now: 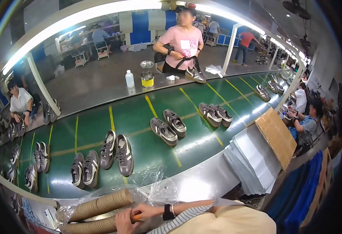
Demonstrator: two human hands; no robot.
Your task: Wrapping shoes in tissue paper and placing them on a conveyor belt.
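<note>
While the right hand [145, 211] is pinching a small orange tool [136, 217] between its fingers, the left hand [124, 221] is lying just beside it at the near end of the lower stack [91, 227] of brown rings. The left fingers are bending, but whether they are gripping the rings cannot be told. Most of the orange tool is hiding between the two hands, so its kind is staying unclear. The upper stack [100, 204] is lying slantwise beyond the lower one, both inside a clear bag [150, 191] that is spreading, crumpled, over the metal table [217, 177]. A black band [168, 211] is circling the right wrist. Beyond the table edge, a green belt [144, 156] with yellow cross lines is carrying dark shoes with pale stripes, mostly in pairs; the nearest pair [124, 156] is sitting just past the bag. To the right, a sheaf of pale sheets [252, 156] is leaning with a cardboard piece [277, 136] against its far side. Across the belt, a co-worker in pink [183, 45] is standing behind one shoe [195, 75], while a white bottle [129, 79] and a yellow-labelled jar [147, 80] are standing nearby.
</note>
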